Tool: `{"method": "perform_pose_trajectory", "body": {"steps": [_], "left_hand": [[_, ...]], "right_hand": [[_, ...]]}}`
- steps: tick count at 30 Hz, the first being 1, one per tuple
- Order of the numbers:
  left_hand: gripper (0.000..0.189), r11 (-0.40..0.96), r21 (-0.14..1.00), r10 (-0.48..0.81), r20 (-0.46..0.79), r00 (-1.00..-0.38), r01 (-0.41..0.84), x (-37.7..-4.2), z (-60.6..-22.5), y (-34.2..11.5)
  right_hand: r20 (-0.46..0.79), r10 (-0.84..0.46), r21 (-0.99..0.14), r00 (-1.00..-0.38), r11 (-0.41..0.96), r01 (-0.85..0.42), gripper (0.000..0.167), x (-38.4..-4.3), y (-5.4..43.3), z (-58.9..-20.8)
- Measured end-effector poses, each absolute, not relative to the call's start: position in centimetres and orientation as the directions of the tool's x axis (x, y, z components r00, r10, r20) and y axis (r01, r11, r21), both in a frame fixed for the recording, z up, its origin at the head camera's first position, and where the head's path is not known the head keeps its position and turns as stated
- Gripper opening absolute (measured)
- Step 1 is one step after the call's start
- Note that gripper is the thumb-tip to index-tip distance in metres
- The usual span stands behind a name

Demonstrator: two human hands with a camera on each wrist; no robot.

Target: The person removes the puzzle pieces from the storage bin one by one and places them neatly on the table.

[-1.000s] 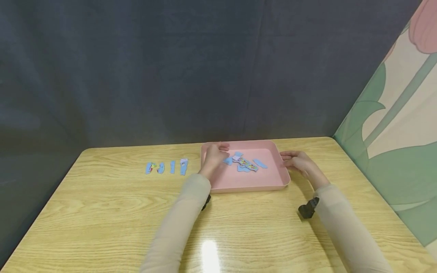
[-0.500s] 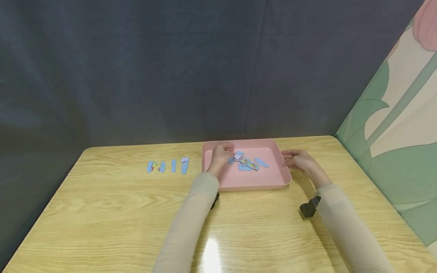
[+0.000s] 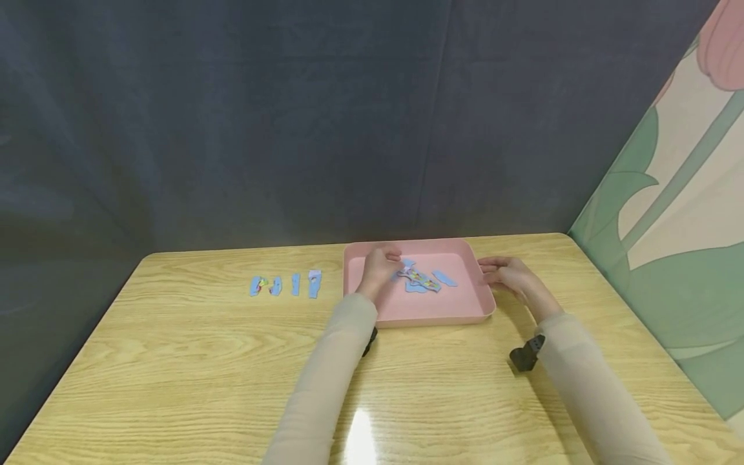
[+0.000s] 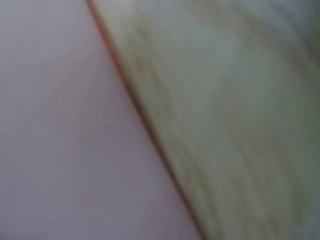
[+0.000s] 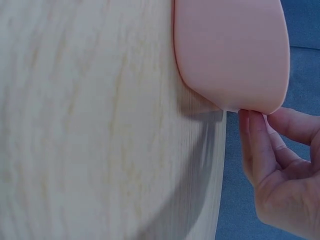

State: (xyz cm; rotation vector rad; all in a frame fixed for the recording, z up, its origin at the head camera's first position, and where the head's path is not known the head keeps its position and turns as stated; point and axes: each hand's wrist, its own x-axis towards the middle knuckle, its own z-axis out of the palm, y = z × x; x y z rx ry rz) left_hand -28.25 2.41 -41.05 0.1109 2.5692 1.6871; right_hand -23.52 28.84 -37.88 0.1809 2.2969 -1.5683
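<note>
My left hand (image 3: pixel 379 268) reaches over the left half of a pink tray (image 3: pixel 453 309), its fingertips beside a small pile of jigsaw puzzle pieces. Topmost in the pile is a patterned piece (image 3: pixel 423 279), with blue pieces around and under it. I cannot tell whether the left fingers pinch a piece. The left wrist view shows only blurred pink tray wall (image 4: pixel 75 130) and table. My right hand (image 3: pixel 511 274) touches the outside of the tray's right end; the right wrist view has its fingertips (image 5: pixel 252 117) and thumb against the end wall near the rim.
Several blue puzzle pieces stand in a row left of the tray, among them one with a lilac top (image 3: pixel 314 284) and one with coloured print (image 3: pixel 257 285). A single blue piece (image 3: pixel 444 278) lies apart in the tray. A dark curtain (image 3: pixel 290 129) hangs behind the wooden table (image 3: pixel 203 368).
My left hand has moved right across the tray towards the pile and now covers part of the blue piece at its left. The right hand stays at the tray's right end.
</note>
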Motion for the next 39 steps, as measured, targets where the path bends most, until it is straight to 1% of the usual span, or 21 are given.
{"method": "perform_pose_trajectory", "body": {"steps": [4,7,11,17,25,31,39], "left_hand": [[0.029,0.424,0.906,0.083,-0.052,-0.995,-0.012,-28.5,-41.4,2.2],[0.031,0.446,0.895,0.104,-0.080,-0.991,-0.026,-28.6,-41.6,2.2],[0.034,0.493,0.870,0.148,-0.096,-0.984,-0.010,-28.7,-41.7,2.3],[0.030,0.560,0.828,0.169,-0.078,-0.983,0.031,-28.7,-41.5,2.6],[0.032,0.543,0.839,0.181,-0.081,-0.980,0.031,-28.2,-41.1,2.7],[0.035,0.531,0.846,0.223,-0.090,-0.971,0.043,-27.9,-40.9,2.5],[0.027,0.521,0.851,0.258,-0.075,-0.963,0.073,-27.8,-40.6,2.5]], "right_hand": [[-0.358,-0.092,-0.876,-0.929,0.378,0.300,0.059,-23.5,28.8,-37.9],[-0.358,-0.093,-0.874,-0.929,0.384,0.299,0.059,-23.5,28.7,-37.9],[-0.357,-0.095,-0.875,-0.929,0.382,0.297,0.058,-23.6,28.7,-37.9],[-0.353,-0.109,-0.885,-0.929,0.362,0.294,0.059,-23.6,28.8,-38.0],[-0.353,-0.097,-0.878,-0.931,0.379,0.293,0.058,-23.5,28.8,-37.9],[-0.352,-0.091,-0.876,-0.932,0.383,0.293,0.059,-23.5,28.7,-37.9],[-0.339,-0.092,-0.879,-0.936,0.386,0.281,0.059,-23.6,28.8,-38.0]]}}
